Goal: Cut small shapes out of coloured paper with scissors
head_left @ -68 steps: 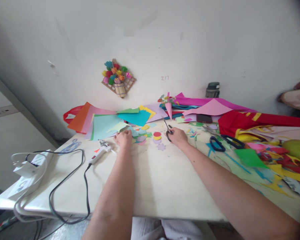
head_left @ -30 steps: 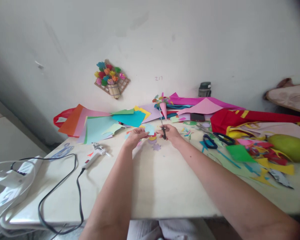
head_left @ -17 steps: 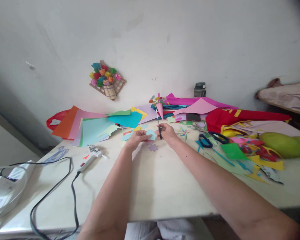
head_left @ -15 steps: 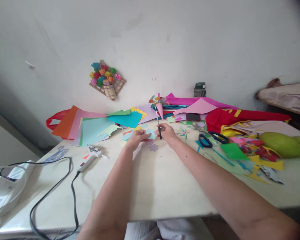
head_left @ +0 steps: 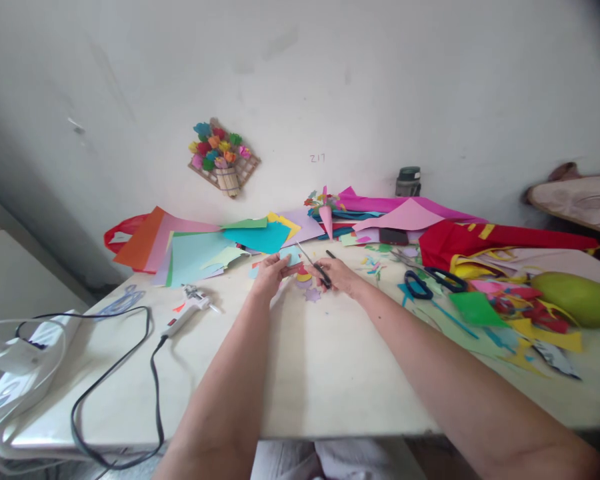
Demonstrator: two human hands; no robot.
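My left hand [head_left: 269,273] pinches a small light blue paper piece [head_left: 291,257] a little above the table. Close to its right, my right hand [head_left: 341,275] grips small black-handled scissors [head_left: 314,263], whose blades are apart and point up-left at the paper's edge. Under both hands lie small cut-outs: a yellow and red disc pair [head_left: 304,276] and a lilac star shape [head_left: 311,294].
A glue gun [head_left: 187,311] with a black cable [head_left: 115,373] lies left on the pale table [head_left: 310,373]. Coloured paper sheets [head_left: 200,250] are fanned along the wall. Blue-handled scissors [head_left: 433,280], scraps, red fabric [head_left: 485,241] and a green fruit [head_left: 577,298] crowd the right.
My left hand picked the light blue piece off the table and raised it. My right hand brought the scissors to it, and the blades tilted from upright to leaning left and opened.
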